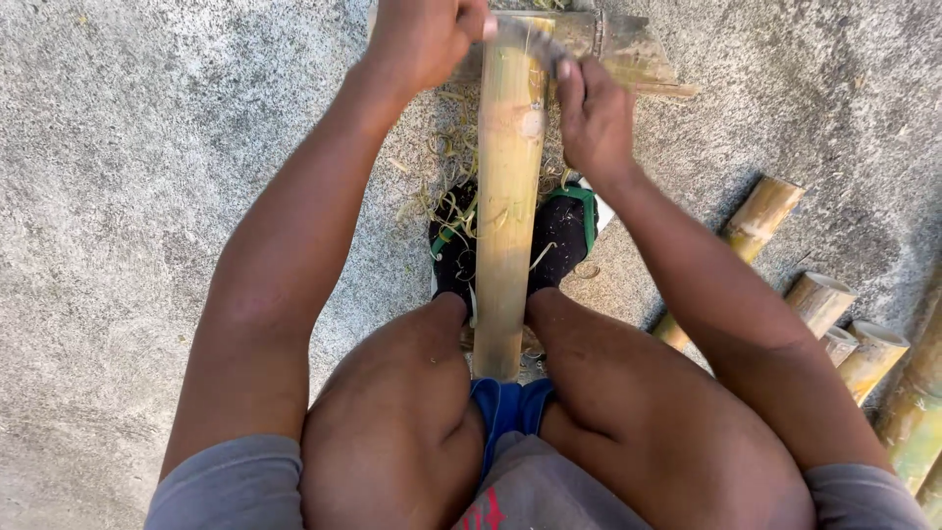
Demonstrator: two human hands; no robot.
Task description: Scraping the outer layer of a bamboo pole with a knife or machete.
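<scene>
1. The bamboo pole (507,196) lies lengthwise between the person's knees, its near end tucked by the blue shorts (505,407), its far end propped on a short bamboo log (618,44) that lies crosswise on the concrete ground (147,147).
2. Across the far end of the pole sits a blade (530,41), blurred, so its exact shape is hard to tell. The left hand (422,39) is closed in a fist around one end of it; the right hand (594,123) grips the other end, fingers wrapped, thumb up toward the blade.
3. Most of the pole's upper face looks pale and smooth, which I take for skin already scraped off; a darker patch by the blade at the far end seems yet to be done.
4. On either side of the pole's middle, pale curled shavings (451,167) lie in a loose heap, some over the black shoes with green trim (559,231) that flank the pole.
5. Well to the right of the pole, several other cut bamboo lengths (819,299) lie side by side, their skins yellow-green and apparently unworked.
</scene>
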